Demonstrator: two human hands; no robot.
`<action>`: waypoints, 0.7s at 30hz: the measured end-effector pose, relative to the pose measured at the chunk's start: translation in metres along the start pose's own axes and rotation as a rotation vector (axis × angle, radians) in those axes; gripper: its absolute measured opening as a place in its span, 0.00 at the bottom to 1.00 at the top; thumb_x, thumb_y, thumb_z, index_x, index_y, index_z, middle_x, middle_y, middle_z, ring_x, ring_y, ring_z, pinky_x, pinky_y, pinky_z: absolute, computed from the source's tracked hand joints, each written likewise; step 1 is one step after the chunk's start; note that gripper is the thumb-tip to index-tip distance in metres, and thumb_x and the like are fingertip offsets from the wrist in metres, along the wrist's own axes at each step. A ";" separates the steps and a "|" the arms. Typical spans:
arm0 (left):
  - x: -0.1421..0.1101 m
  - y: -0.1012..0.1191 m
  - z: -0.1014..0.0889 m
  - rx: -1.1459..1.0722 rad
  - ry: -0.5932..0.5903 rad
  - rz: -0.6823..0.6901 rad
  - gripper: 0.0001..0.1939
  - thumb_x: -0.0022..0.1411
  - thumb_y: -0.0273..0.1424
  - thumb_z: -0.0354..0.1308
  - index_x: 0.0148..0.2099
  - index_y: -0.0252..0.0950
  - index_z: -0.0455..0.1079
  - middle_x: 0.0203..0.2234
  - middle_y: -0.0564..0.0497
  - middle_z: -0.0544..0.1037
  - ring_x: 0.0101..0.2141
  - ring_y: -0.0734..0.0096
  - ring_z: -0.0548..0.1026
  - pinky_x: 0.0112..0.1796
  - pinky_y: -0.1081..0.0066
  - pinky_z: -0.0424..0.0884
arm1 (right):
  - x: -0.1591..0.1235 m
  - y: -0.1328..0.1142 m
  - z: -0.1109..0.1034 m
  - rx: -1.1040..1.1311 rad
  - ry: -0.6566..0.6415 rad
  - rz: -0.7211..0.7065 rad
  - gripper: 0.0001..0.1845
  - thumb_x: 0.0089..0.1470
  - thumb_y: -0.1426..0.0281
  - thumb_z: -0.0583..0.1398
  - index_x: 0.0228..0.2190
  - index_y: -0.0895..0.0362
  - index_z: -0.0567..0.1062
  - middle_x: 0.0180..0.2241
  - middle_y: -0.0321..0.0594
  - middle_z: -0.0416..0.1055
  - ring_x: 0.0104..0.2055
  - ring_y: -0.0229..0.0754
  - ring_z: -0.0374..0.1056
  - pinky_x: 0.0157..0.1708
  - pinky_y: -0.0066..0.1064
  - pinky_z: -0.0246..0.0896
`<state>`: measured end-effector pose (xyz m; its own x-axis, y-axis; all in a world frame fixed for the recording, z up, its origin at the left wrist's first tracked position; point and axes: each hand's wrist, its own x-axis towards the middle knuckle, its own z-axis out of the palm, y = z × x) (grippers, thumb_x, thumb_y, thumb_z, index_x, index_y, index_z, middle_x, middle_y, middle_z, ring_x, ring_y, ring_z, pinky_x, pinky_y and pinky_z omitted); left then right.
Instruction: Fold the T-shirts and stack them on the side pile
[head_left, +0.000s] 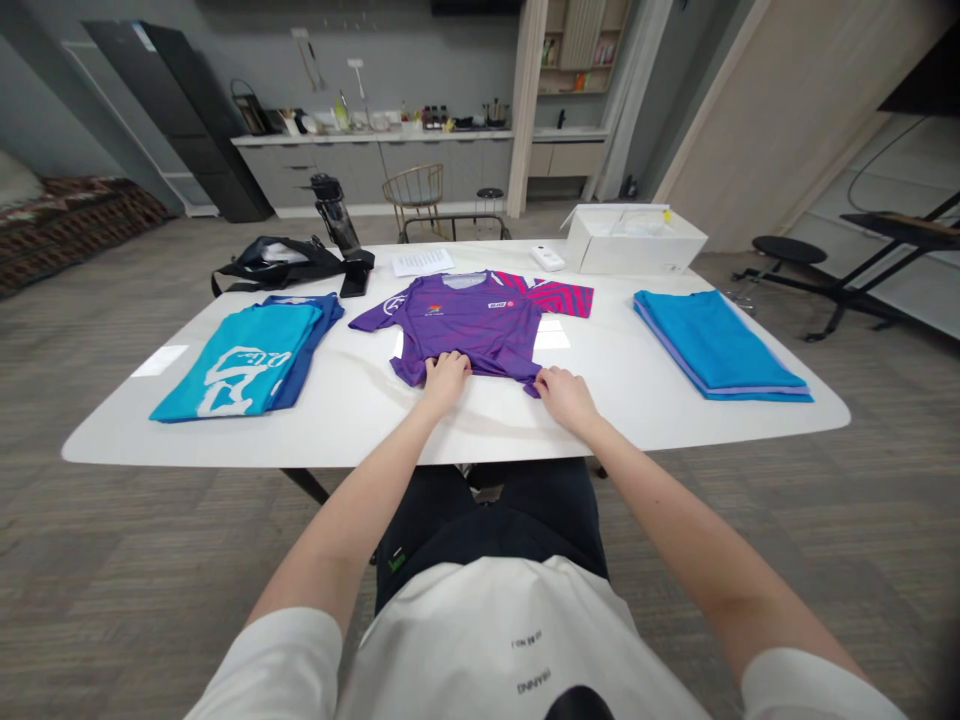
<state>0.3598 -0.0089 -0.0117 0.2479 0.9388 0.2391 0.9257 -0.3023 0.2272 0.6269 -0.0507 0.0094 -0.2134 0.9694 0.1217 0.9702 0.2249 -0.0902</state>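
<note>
A person's 2 bare hands hold the gathered hem of a purple short-sleeved jersey [476, 322], spread across the middle of a white table [360, 432] with its collar facing away and 1 sleeve striped in pink. The left hand [448, 378] grasps the bunched hem left of its middle, while the right hand [564, 394] pinches the right corner. At left, a teal T-shirt [259, 335] with white lettering lies folded over a dark-blue garment [306, 366]; at right, a bright-blue garment [720, 340] tops a lavender layer. Farther back sit a black bag [281, 270], a water bottle [339, 222] and a white box [626, 253].
</note>
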 end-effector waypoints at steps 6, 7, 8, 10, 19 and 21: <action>0.002 -0.023 -0.021 -0.327 -0.025 -0.002 0.11 0.75 0.34 0.46 0.48 0.37 0.69 0.35 0.47 0.79 0.36 0.63 0.75 0.42 0.65 0.64 | 0.006 0.036 -0.007 0.221 0.039 0.269 0.12 0.71 0.65 0.51 0.44 0.57 0.72 0.42 0.46 0.75 0.42 0.48 0.70 0.36 0.35 0.53; 0.002 -0.025 -0.025 -0.378 -0.012 -0.010 0.11 0.75 0.34 0.47 0.47 0.37 0.69 0.34 0.48 0.79 0.35 0.64 0.75 0.39 0.67 0.64 | 0.006 0.040 -0.008 0.199 0.040 0.289 0.13 0.71 0.65 0.51 0.44 0.57 0.72 0.42 0.47 0.75 0.42 0.49 0.70 0.36 0.35 0.53; 0.002 -0.027 -0.029 -0.411 -0.004 -0.019 0.11 0.75 0.35 0.48 0.46 0.38 0.70 0.33 0.49 0.78 0.35 0.64 0.75 0.38 0.68 0.64 | 0.005 0.041 -0.009 0.153 0.041 0.295 0.12 0.70 0.66 0.52 0.43 0.58 0.73 0.43 0.48 0.74 0.42 0.50 0.70 0.37 0.36 0.53; 0.001 -0.028 -0.035 -0.435 -0.011 -0.027 0.09 0.73 0.35 0.52 0.44 0.38 0.71 0.33 0.50 0.78 0.35 0.65 0.75 0.39 0.68 0.65 | 0.002 0.038 -0.011 0.049 0.070 0.251 0.11 0.68 0.69 0.53 0.43 0.59 0.74 0.45 0.51 0.73 0.45 0.52 0.68 0.38 0.37 0.52; -0.034 -0.003 -0.034 -0.003 -0.012 0.344 0.19 0.70 0.40 0.59 0.59 0.40 0.69 0.51 0.46 0.75 0.52 0.58 0.71 0.51 0.60 0.62 | -0.013 -0.025 -0.002 0.102 0.106 -0.290 0.23 0.64 0.55 0.61 0.55 0.53 0.74 0.50 0.46 0.70 0.51 0.50 0.63 0.48 0.41 0.50; -0.038 0.000 -0.028 0.068 -0.026 0.313 0.18 0.70 0.36 0.57 0.60 0.39 0.68 0.51 0.45 0.75 0.51 0.58 0.72 0.50 0.59 0.62 | -0.009 -0.033 0.004 0.069 0.096 -0.268 0.24 0.65 0.54 0.61 0.57 0.52 0.73 0.50 0.47 0.70 0.52 0.52 0.62 0.48 0.41 0.50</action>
<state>0.3423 -0.0497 0.0057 0.5305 0.8060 0.2627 0.8198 -0.5666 0.0828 0.5961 -0.0665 0.0071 -0.4464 0.8613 0.2425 0.8697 0.4814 -0.1090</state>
